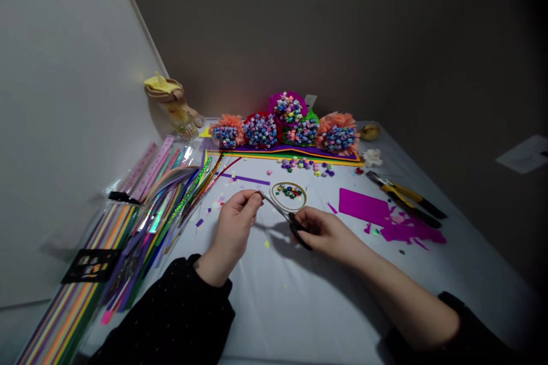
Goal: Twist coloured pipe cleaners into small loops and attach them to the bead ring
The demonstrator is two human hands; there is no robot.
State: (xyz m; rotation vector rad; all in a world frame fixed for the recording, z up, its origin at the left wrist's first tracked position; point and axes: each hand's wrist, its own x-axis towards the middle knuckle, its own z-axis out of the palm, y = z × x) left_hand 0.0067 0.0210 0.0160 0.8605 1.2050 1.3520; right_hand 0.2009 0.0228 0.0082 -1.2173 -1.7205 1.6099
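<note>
My right hand [327, 234] grips a pair of scissors [295, 227] by their black handles. The thin blades point left and reach the fingertips of my left hand [235, 219]. Thumb and forefinger of that hand are pinched together. Between them, at the blade tips, a tiny dark reddish bit shows, too small to name. Just beyond the scissors lies a round, pale-rimmed dish [305, 198] with small coloured paper stars [289, 191] inside. A purple paper strip [248, 178] lies on the table past my left hand.
Paper strips in packs [96, 228] and loose shiny strips [192, 194] cover the left side. Star-filled paper flowers [261, 130] line the back, with loose stars [306, 165] before them. Magenta paper [363, 205] and yellow-black pliers [406, 197] lie right. A yellow-topped ornament [175, 105] stands back left.
</note>
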